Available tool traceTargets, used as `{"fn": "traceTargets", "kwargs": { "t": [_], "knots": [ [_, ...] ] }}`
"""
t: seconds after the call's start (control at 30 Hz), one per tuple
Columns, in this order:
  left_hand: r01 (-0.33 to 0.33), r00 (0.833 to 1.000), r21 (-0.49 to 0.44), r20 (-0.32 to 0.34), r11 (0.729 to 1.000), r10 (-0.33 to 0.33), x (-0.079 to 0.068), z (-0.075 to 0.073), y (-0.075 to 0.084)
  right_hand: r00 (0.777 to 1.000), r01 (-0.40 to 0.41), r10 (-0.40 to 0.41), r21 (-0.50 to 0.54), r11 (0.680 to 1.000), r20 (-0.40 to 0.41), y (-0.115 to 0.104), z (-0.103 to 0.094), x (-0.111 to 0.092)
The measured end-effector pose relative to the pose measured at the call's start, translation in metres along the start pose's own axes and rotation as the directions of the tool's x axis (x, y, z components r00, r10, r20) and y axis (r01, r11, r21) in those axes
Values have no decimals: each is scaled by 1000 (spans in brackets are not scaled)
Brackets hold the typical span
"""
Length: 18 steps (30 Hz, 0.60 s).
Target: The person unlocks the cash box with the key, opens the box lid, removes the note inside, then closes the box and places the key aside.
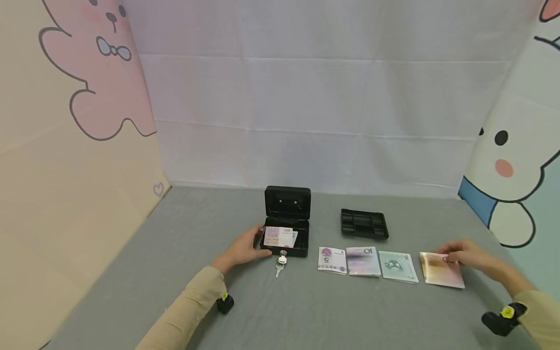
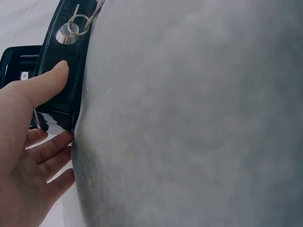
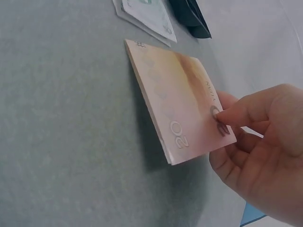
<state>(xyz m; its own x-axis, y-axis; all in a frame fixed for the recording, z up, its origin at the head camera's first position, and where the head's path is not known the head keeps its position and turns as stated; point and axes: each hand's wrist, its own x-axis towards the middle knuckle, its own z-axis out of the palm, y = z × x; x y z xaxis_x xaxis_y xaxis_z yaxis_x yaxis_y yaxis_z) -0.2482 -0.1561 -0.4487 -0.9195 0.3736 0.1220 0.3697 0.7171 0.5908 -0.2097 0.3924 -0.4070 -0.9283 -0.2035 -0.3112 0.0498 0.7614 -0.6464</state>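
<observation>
Counting twelve o'clock as the side away from the person, I see the left hand (image 1: 244,247) holding the near-left corner of an open, rectangular black box (image 1: 299,253), thumb on its front wall and fingers along its nine o'clock side. The black lid (image 1: 288,203) stands up at twelve o'clock; inside lies a pale pink-and-white paper note marked 100 (image 1: 277,236), over another slip of paper. On the box's six o'clock face is a round silver lock (image 1: 282,256) with small metal keys (image 1: 279,269). Well over toward three o'clock, the right hand (image 1: 470,255) pinches a folded orange-pink paper banknote marked 20 (image 1: 442,276) by its far edge, thumb on top; the note tilts, its shadow falling on the grey, cloth-covered tabletop (image 1: 262,311). Toward nine o'clock from it, in a row, lie a green folded note (image 1: 395,267), a purple note marked 10 (image 1: 363,262) and a white-and-purple note marked 5 (image 1: 332,260). A black compartmented tray (image 1: 364,224) rests at twelve o'clock of the purple one.
</observation>
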Motion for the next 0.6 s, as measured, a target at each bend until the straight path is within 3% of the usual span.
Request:
{"fn": "traceTargets", "kwargs": {
  "t": [0.27,0.47,0.6],
  "knots": [
    [8,1000,-5,-2,1000,-8,1,0,0,999,-39,38,-39,998,-23,5,5,5],
    [20,1000,-2,-1,1000,-20,1,1,0,999,-22,20,-57,998,-42,6,8,7],
    [-18,1000,11,-17,1000,18,0,2,-2,999,-12,8,-65,998,-53,7,10,8]
  ]
}}
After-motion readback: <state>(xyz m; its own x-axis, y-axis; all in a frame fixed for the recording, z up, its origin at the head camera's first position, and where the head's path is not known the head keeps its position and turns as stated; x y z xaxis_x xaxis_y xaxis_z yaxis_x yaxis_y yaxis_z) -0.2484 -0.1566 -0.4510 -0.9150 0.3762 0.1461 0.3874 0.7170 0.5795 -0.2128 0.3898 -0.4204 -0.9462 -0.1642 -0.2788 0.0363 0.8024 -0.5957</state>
